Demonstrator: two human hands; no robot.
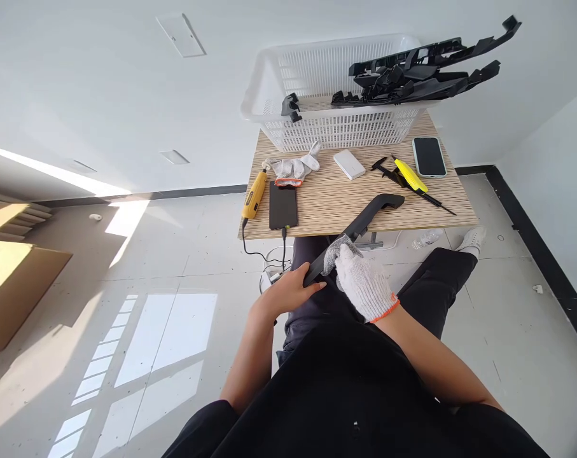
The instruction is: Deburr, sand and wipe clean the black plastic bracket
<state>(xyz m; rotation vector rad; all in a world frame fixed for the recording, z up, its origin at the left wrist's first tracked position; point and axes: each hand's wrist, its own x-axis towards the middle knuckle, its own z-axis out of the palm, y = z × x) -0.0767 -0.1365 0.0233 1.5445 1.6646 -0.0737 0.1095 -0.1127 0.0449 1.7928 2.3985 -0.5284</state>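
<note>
A long black plastic part (364,219) runs from my lap up over the front edge of the small wooden table (336,203). My bare left hand (291,289) grips its near end, fingers closed around it. My right hand (359,277), in a white knit glove with an orange cuff, is wrapped round the part just above the left hand. I sit with my dark-trousered legs under the table.
On the table lie a yellow rotary tool (254,196), a black phone (283,205), a spare white glove (292,167), a white box (349,164), a yellow-handled tool (411,176) and a second phone (429,156). A white basket (317,108) holds more black parts (426,70). A cardboard box (11,286) stands at left.
</note>
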